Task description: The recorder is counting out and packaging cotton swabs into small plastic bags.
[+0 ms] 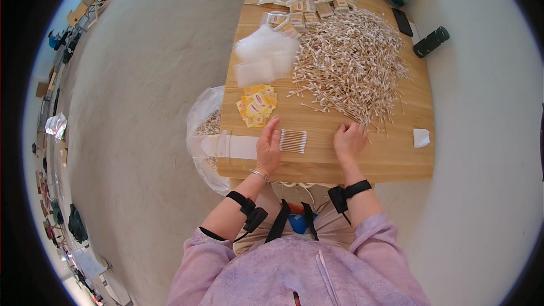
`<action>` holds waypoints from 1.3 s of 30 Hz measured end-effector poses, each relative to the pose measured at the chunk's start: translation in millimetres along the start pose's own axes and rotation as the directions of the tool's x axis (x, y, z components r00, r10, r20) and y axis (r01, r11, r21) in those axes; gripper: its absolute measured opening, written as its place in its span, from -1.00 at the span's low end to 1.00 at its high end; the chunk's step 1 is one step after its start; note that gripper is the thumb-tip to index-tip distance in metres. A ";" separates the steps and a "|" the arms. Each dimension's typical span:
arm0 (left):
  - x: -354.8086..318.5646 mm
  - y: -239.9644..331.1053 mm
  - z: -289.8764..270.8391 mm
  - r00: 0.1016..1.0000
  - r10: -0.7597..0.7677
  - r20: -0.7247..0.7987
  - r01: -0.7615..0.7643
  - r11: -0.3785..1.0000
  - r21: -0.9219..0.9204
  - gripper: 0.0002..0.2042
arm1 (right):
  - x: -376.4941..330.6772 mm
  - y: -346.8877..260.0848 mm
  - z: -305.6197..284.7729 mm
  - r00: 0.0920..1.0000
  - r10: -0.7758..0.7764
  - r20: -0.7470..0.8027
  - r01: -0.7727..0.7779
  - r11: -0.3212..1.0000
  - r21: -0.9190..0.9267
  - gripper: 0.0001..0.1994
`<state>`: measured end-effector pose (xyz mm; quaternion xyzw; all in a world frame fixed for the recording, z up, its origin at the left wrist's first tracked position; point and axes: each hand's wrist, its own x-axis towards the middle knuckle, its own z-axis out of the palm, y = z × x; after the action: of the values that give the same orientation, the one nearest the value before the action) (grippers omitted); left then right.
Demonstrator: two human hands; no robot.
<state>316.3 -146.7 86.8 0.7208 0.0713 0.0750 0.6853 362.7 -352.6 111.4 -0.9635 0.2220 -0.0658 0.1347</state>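
Note:
My left hand point(268, 146) stands on its edge on the table near the front, fingers stretched out together and the thumb up. Against its palm side lies a neat row of cotton swabs point(293, 141), side by side. A white strip point(242, 147) runs from behind this hand toward the table's left edge. My right hand point(350, 140) rests right of the row, at the near edge of a big heap of loose cotton swabs point(351, 62). Its fingers are curled in a pinch, and whatever is between them is hidden.
Yellow printed cards point(258, 105) lie beyond my left hand, with clear plastic bags point(266, 51) behind them. Filled small packs point(306, 5) are at the far end. Rightward are a phone point(402, 21), a black cylinder point(432, 42) and a folded white piece point(421, 137). A plastic sack point(198, 107) hangs left.

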 end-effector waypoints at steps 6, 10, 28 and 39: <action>3.1 5.2 2.0 0.994 -0.108 -0.031 0.101 0.979 -0.176 -0.65 | -6.5 3.2 8.1 0.998 -0.042 -0.045 0.047 0.991 0.126 -0.86; 8.3 0.0 6.2 0.996 -0.089 -0.031 0.078 0.964 -0.255 -0.65 | -3.6 2.7 21.5 0.991 -0.129 0.033 0.119 0.969 0.216 -0.86; 8.6 -1.8 9.4 0.996 -0.090 -0.023 0.079 0.946 -0.315 -0.61 | -53.2 -34.4 36.1 0.960 -0.277 -0.044 0.181 0.492 0.852 -0.69; 6.9 -6.8 9.0 0.998 -0.057 0.020 0.060 0.939 -0.338 -0.52 | -66.2 -47.4 45.2 0.854 -0.520 -0.017 0.266 0.407 0.874 -0.43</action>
<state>324.8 -153.7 79.6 0.5905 0.0753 0.0624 0.8011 331.4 -271.7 77.5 -0.7935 -0.0940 -0.0704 0.5971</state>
